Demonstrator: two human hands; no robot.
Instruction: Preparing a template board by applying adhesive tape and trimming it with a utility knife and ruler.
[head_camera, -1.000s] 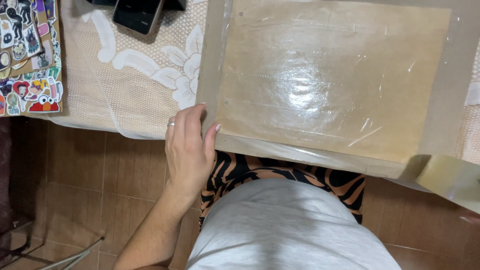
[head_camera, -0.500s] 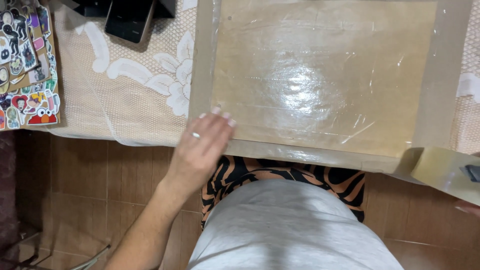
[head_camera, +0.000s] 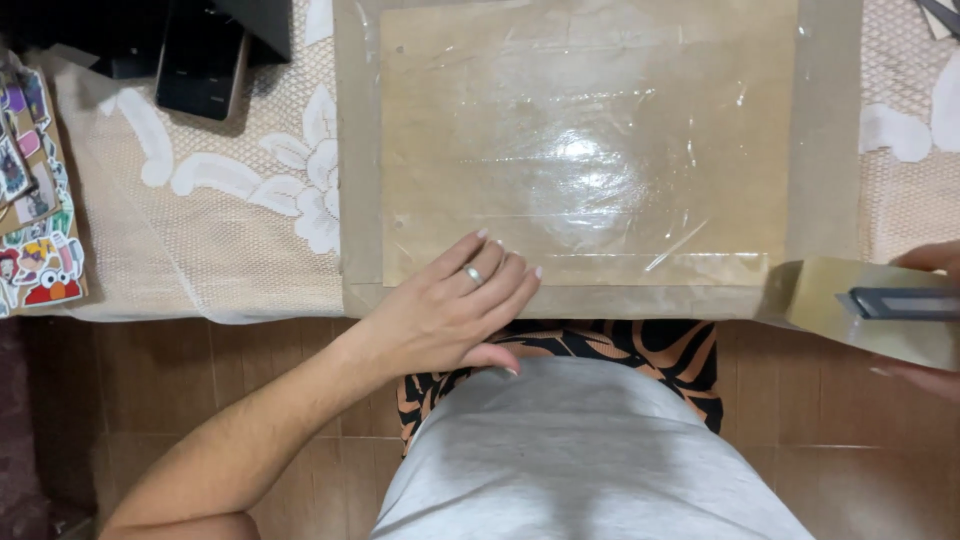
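The flat brown package (head_camera: 600, 150) lies at the near edge of the desk (head_camera: 200, 260), wrapped in shiny clear tape. The step in hand seems to be the taping of its near edge. The left hand (head_camera: 450, 310) rests on the near left corner, fingers (head_camera: 500, 275) flat and spread, gripping nothing. The right hand (head_camera: 925, 315), at the right edge of the view, grips a tape dispenser (head_camera: 870, 305). Next the tape probably needs a steady pull along this edge while the left hand presses.

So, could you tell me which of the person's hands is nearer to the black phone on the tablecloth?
Left. The left hand rests on the wrapped board's near edge, down and right of the phone. The right hand, holding a tape roll, sits at the far right edge.
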